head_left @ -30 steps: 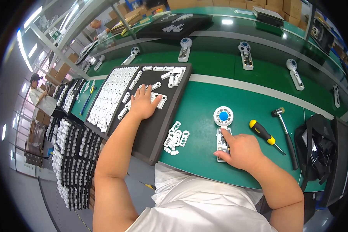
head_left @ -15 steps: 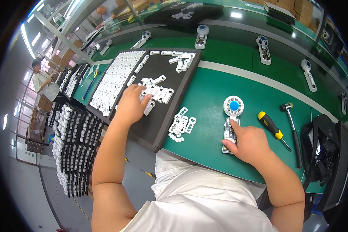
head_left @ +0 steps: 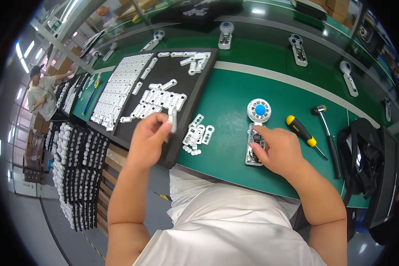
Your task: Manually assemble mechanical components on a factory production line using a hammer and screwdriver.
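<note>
Pinched between the thumb and fingers of my left hand is a slim white plastic cover, held upright above the near edge of the black foam tray. White covers lie in rows and loose clusters on that tray. My right hand grips a handheld fan lying on the green table, its thumb and forefinger on the handle. The fan has a round white head with a blue centre, and its handle is uncovered, with inner parts showing. Between the hands sits a small pile of white cover pieces.
Right of the fan lie a yellow-and-black screwdriver, a hammer and a black bag. Several fans rest on the green strip beyond the table. Stacked black trays of white parts stand at left, where another person stands.
My left hand has lifted a white cover off the tray and drawn it back toward me. My right hand stays at the fan. The whole view has shifted slightly.
</note>
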### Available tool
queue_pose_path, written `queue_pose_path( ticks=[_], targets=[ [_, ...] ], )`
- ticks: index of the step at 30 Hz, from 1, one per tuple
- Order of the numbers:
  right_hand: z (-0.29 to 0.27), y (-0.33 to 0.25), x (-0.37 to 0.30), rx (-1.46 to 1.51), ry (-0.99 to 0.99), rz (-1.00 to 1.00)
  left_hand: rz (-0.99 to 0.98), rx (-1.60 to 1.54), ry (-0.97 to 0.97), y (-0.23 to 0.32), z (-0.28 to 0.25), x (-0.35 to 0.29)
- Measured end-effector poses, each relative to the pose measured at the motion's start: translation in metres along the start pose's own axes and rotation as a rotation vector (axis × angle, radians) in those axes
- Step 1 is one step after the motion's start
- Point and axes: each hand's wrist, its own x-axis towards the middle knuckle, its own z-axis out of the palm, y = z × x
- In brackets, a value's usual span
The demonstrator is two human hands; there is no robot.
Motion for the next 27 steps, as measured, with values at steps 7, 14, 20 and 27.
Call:
queue_pose_path(
  ticks=[7,14,20,27],
  targets=[
    [-0.014,-0.025,0.007,0.335,0.263,-0.363,-0.155,-1.341,-0.474,0.052,0.101,-0.041],
    [-0.022,-0.002,-0.007,0.28,0.226,-0.344,-0.225,-1.306,-0.649,0.052,0.128,-0.029],
    [-0.041,0.035,-0.033,0.039,0.022,-0.114,0.497,-0.106,-0.224,0.066,0.136,-0.025],
    [-0.025,0.041,-0.038,-0.002,-0.091,-0.032,0.608,0.05,-0.187,0.061,0.163,-0.013]
  ],
)
